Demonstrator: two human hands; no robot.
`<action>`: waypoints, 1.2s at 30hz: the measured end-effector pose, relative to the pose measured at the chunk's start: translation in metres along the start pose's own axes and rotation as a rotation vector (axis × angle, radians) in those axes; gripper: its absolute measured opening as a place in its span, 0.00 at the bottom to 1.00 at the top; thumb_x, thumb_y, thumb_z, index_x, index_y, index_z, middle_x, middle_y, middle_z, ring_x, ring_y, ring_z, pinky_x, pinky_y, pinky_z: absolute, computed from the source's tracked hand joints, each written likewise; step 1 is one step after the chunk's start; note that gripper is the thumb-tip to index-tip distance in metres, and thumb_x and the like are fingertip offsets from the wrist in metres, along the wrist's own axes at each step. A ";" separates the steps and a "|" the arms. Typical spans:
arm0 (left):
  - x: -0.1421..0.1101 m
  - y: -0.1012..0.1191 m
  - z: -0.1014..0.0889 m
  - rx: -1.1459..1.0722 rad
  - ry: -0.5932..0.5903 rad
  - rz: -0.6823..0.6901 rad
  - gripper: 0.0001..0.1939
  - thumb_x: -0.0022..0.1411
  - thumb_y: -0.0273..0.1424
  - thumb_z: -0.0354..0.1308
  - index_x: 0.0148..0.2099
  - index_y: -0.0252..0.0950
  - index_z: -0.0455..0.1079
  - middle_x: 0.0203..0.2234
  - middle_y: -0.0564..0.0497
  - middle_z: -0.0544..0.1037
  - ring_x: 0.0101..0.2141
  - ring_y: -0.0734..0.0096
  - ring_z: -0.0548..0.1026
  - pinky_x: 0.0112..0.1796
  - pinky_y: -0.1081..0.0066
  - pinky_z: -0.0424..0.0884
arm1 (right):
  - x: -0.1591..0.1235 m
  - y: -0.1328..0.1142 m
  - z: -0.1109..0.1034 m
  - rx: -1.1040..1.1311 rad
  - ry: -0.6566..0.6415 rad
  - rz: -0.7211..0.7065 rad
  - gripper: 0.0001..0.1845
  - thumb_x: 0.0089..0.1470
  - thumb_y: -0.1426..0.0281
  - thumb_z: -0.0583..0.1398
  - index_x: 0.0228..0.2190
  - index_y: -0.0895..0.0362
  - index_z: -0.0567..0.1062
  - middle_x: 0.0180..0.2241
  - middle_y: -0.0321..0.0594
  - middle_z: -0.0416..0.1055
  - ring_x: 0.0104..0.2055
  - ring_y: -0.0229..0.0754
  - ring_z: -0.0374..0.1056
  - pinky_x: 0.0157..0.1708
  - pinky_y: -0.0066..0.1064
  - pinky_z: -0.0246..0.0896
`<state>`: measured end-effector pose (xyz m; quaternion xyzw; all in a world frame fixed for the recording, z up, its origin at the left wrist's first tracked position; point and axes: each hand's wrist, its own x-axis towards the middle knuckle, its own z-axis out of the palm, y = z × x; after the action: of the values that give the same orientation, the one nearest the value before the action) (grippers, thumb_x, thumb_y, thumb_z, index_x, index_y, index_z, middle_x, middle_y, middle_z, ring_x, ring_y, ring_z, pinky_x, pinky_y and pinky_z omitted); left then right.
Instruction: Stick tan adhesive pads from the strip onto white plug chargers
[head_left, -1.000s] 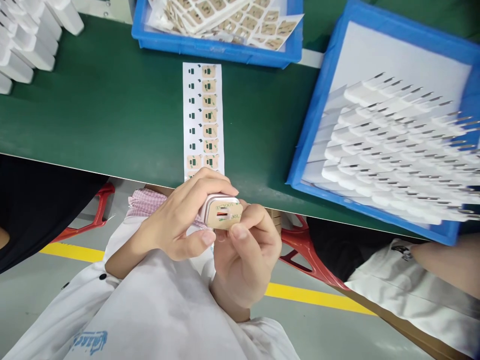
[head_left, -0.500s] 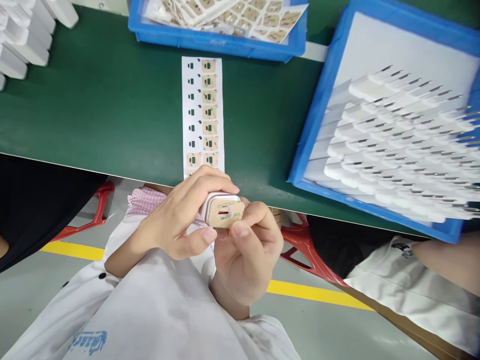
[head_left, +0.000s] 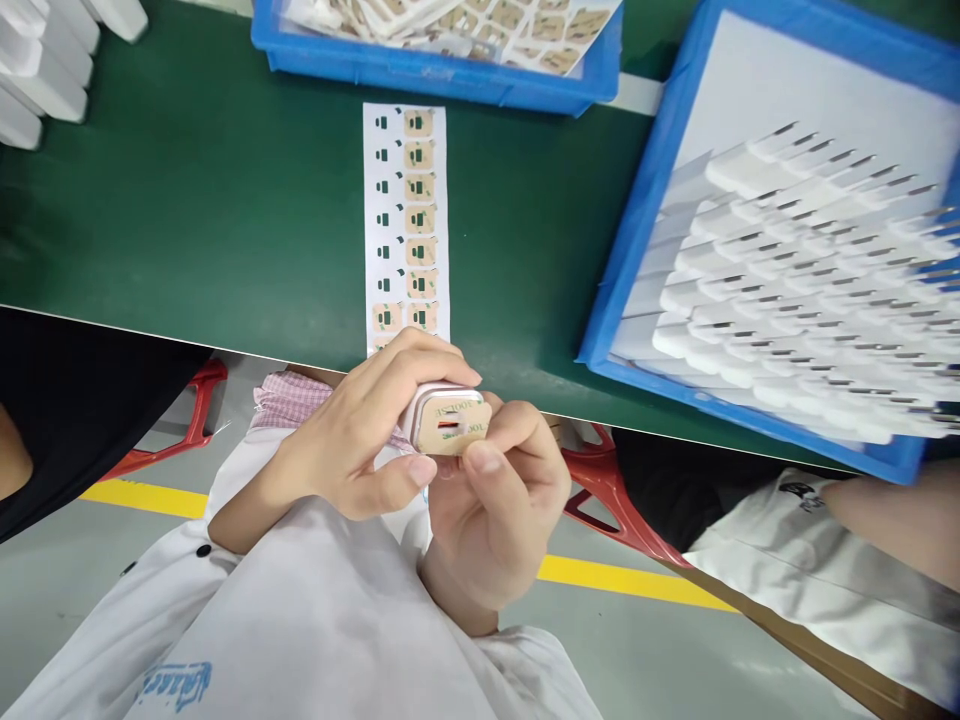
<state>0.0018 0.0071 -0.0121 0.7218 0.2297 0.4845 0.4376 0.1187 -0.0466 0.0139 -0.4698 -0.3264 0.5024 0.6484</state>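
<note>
My left hand (head_left: 364, 430) is wrapped round a small white plastic housing (head_left: 412, 412), whose end faces up toward me. Over that end lies a tan adhesive sticker (head_left: 435, 438) with green print and slots. My right hand (head_left: 514, 505) pinches the sticker's right edge between thumb and index finger. How firmly the sticker sits on the housing I cannot tell. Beyond my hands, a white backing sheet (head_left: 383, 235) with more tan stickers lies on the green table; its left column is mostly bare. My left fingers hide its near end.
A blue bin (head_left: 442, 85) with sticker sheets stands at the back. To the right, a larger blue bin (head_left: 622, 270) holds rows of white parts with metal prongs (head_left: 780, 280). White housings (head_left: 52, 85) sit at the far left. People sit on both sides near red stools (head_left: 622, 500).
The view has shifted slightly, so the bins and sheet appear a little higher. Both hands keep their grip; the right hand and the sticker's edge have moved very slightly right.
</note>
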 end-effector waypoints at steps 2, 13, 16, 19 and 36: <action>0.000 -0.001 0.001 -0.005 0.016 0.010 0.21 0.72 0.46 0.50 0.57 0.38 0.64 0.43 0.46 0.71 0.44 0.60 0.71 0.43 0.59 0.72 | 0.001 0.001 -0.001 0.011 -0.007 -0.013 0.16 0.60 0.66 0.65 0.24 0.53 0.66 0.21 0.29 0.58 0.22 0.34 0.53 0.25 0.29 0.53; 0.001 -0.001 0.001 0.014 0.045 0.011 0.20 0.72 0.46 0.52 0.56 0.38 0.65 0.42 0.46 0.73 0.43 0.61 0.72 0.42 0.60 0.75 | 0.002 0.004 -0.001 0.004 -0.033 -0.070 0.15 0.60 0.68 0.64 0.24 0.54 0.66 0.21 0.29 0.57 0.21 0.32 0.52 0.23 0.27 0.51; 0.001 -0.001 0.001 0.039 0.053 0.017 0.20 0.72 0.47 0.52 0.56 0.38 0.65 0.42 0.46 0.73 0.43 0.61 0.72 0.41 0.59 0.75 | 0.003 0.005 -0.001 -0.016 -0.033 -0.073 0.16 0.61 0.67 0.64 0.24 0.53 0.65 0.20 0.28 0.56 0.21 0.33 0.51 0.22 0.27 0.51; 0.001 -0.002 0.002 0.062 0.059 0.007 0.20 0.72 0.47 0.51 0.56 0.39 0.65 0.43 0.46 0.73 0.43 0.60 0.72 0.41 0.58 0.75 | 0.003 0.005 -0.001 -0.029 -0.033 -0.086 0.16 0.61 0.67 0.64 0.24 0.53 0.65 0.20 0.28 0.55 0.21 0.33 0.51 0.22 0.27 0.50; -0.002 -0.007 0.008 0.084 0.101 0.029 0.19 0.73 0.46 0.51 0.56 0.40 0.63 0.45 0.46 0.72 0.45 0.61 0.73 0.43 0.58 0.75 | 0.001 0.008 -0.004 -0.084 -0.025 -0.120 0.15 0.62 0.69 0.63 0.25 0.53 0.65 0.21 0.29 0.55 0.23 0.33 0.54 0.25 0.28 0.55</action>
<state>0.0084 0.0058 -0.0203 0.7175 0.2608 0.5164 0.3879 0.1204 -0.0460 0.0050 -0.4696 -0.3828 0.4543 0.6531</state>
